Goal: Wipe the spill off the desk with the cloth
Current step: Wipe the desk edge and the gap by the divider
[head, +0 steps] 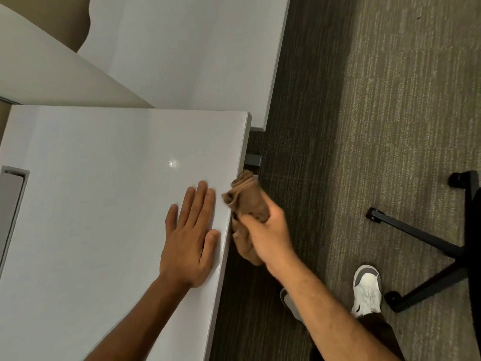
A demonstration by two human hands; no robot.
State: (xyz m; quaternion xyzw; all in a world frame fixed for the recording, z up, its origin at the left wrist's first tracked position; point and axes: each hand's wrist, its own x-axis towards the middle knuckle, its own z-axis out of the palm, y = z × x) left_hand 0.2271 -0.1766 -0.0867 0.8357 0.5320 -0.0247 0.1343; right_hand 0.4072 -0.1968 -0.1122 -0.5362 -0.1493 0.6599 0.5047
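At the desk [104, 178] edge, the right hand [265, 230] grips the cloth [247, 201]; left hand [190, 235] lies flat, fingers straight. Next, probably bring the cloth onto the spill [173, 163].

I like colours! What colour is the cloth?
Brown. The cloth, bunched in the right hand, shows in the head view.

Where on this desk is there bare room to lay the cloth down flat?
Bare desk lies between the left hand, the small spill and the recess. The right edge is crowded: the right hand grips the cloth there.
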